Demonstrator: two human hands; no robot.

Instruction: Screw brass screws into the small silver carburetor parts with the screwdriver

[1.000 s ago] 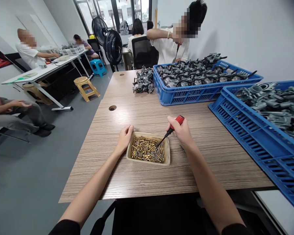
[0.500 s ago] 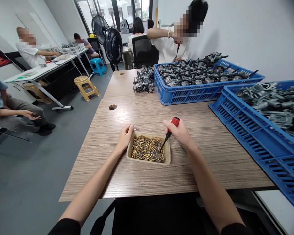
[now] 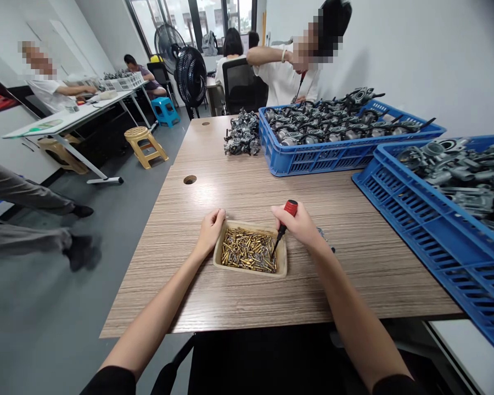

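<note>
A cream plastic tray (image 3: 250, 273) on the table is filled with small brass-coloured screw-like parts (image 3: 247, 249). My right hand (image 3: 302, 225) grips a screwdriver (image 3: 290, 208) with a red and black handle. Its dark shaft slants down to the left, and the tip is among the brass parts at the tray's right side. My left hand (image 3: 209, 227) is closed beside the tray's upper left corner; a tiny thin piece shows at its fingertips, too small to name. Partly hidden behind my right wrist lies a small grey metal part (image 3: 321, 233).
Two blue crates (image 3: 333, 156) of grey, carburetor-like metal castings stand at the back and right. A heap of similar castings (image 3: 242, 134) lies beside the far crate. Across the table (image 3: 148, 274) a co-worker (image 3: 288, 77) holds a screwdriver. Someone's legs (image 3: 33, 192) show at left.
My right hand has shifted slightly left, with the screwdriver more upright and its tip still in the tray. My left hand stays put. The person at left has stood up or stepped.
</note>
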